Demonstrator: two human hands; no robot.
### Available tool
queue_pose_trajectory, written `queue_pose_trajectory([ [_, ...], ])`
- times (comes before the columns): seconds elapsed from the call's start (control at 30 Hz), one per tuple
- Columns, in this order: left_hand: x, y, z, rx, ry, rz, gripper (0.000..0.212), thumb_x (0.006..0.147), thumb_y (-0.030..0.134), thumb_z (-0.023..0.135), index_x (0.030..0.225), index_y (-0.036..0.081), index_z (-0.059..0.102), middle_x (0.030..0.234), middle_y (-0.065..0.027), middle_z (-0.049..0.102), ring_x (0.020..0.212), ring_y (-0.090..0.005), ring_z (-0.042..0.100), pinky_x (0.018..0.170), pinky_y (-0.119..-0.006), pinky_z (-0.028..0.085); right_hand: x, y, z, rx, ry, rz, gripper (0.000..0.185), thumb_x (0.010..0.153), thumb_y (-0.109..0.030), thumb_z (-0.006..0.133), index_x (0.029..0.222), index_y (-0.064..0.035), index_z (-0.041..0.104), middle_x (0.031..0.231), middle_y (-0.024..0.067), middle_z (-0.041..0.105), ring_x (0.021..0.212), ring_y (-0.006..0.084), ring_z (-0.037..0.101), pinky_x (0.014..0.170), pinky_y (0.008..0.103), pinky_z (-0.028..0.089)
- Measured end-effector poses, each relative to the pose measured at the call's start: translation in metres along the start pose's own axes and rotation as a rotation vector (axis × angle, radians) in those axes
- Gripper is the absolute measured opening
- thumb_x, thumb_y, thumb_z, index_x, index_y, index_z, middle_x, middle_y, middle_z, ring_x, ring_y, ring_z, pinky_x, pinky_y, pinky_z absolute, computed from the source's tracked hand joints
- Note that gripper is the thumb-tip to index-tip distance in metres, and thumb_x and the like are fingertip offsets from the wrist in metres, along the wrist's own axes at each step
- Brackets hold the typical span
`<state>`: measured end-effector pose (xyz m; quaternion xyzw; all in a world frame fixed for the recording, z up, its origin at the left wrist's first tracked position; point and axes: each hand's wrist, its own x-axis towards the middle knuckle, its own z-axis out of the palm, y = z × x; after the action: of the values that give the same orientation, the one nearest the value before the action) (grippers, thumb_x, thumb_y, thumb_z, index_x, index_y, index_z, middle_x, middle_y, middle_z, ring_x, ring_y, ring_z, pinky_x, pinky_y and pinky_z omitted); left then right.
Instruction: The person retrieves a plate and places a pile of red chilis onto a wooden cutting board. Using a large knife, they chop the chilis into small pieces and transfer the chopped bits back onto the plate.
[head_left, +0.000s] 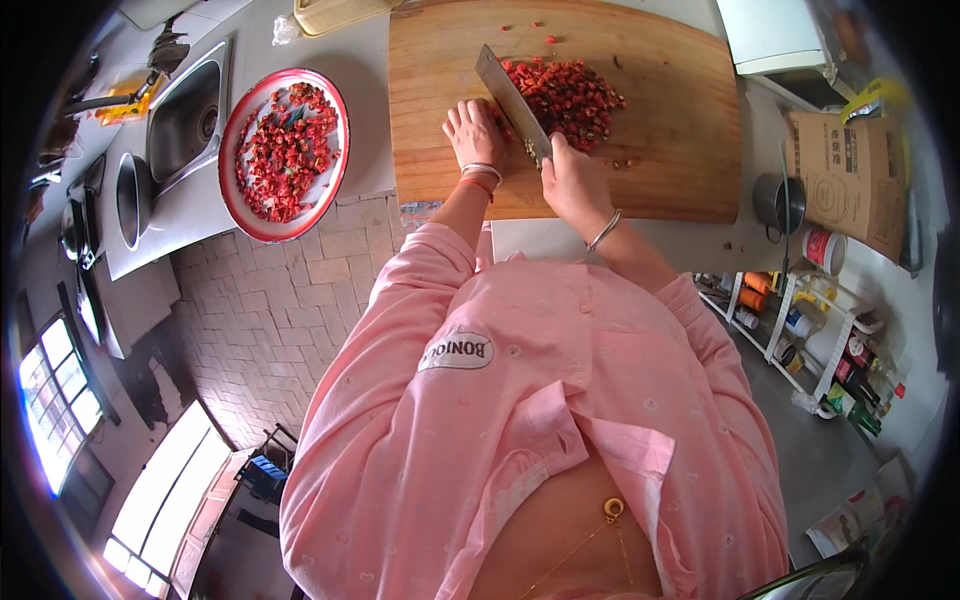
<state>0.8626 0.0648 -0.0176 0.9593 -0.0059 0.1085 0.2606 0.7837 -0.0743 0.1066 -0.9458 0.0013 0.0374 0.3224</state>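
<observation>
My right hand (574, 176) grips the handle of a cleaver (514, 101), whose blade slants up and left over the wooden chopping board (675, 135). Small pale seeds cling to the blade near the handle. Chopped red chilies (574, 101) form a pile to the right of the blade. To the left of the blade, my left hand (476, 135) rests on the board with its fingers spread a little; a few red pieces show beside it, and what lies under the palm is hidden. A red-rimmed enamel plate (341, 161) farther left holds more cut red chilies (285, 157).
The plate overhangs the counter edge beside the steel sink (184, 120). A yellowish plastic basket (337, 13) stands behind it. On the right are a metal mug (778, 201), a cardboard box (844, 176), a labelled tub (825, 249) and a white rack (780, 330) of bottles.
</observation>
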Motion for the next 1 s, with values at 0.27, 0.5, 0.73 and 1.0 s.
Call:
queue_pose_trajectory([
  [0.27,0.001,-0.003,0.003,0.059,-0.064,-0.043,0.026,0.084,0.012,0.056,0.108,0.004,0.051,0.113,-0.0152,0.052,0.109,-0.0357,0.047,0.096,-0.048,0.036,-0.011,-0.013,-0.002,-0.029,-0.155,0.052,0.017,0.085,-0.004,0.057,0.097,0.0009,0.047,0.081,0.0227,0.065,0.075,0.0407,0.066,0.065,0.0512,0.052],
  [0.5,0.001,0.011,-0.012,0.075,-0.111,-0.020,0.029,0.082,0.020,0.060,0.104,0.004,0.049,0.112,-0.0161,0.052,0.110,-0.0365,0.046,0.096,-0.048,0.035,0.023,-0.006,0.024,-0.034,-0.208,0.063,0.018,0.083,-0.002,0.056,0.098,0.0021,0.047,0.085,0.0267,0.064,0.079,0.0446,0.066,0.069,0.0512,0.053],
  [0.73,0.001,0.012,-0.011,0.044,-0.107,-0.011,0.031,0.080,0.023,0.063,0.101,0.005,0.048,0.107,-0.0150,0.052,0.106,-0.0349,0.046,0.093,-0.045,0.034,0.049,0.005,0.049,0.013,-0.023,0.003,0.017,0.083,-0.005,0.055,0.097,0.0005,0.048,0.083,0.0248,0.065,0.074,0.0446,0.065,0.065,0.0520,0.054],
  [1.0,0.006,0.029,0.012,0.012,0.086,-0.171,0.009,0.091,0.016,0.052,0.097,0.010,0.056,0.103,-0.0091,0.058,0.105,-0.0313,0.048,0.092,-0.045,0.033,0.033,0.037,0.025,0.009,0.036,0.093,0.021,0.088,-0.012,0.057,0.104,0.0002,0.051,0.081,0.0248,0.065,0.077,0.0451,0.064,0.067,0.0558,0.050],
])
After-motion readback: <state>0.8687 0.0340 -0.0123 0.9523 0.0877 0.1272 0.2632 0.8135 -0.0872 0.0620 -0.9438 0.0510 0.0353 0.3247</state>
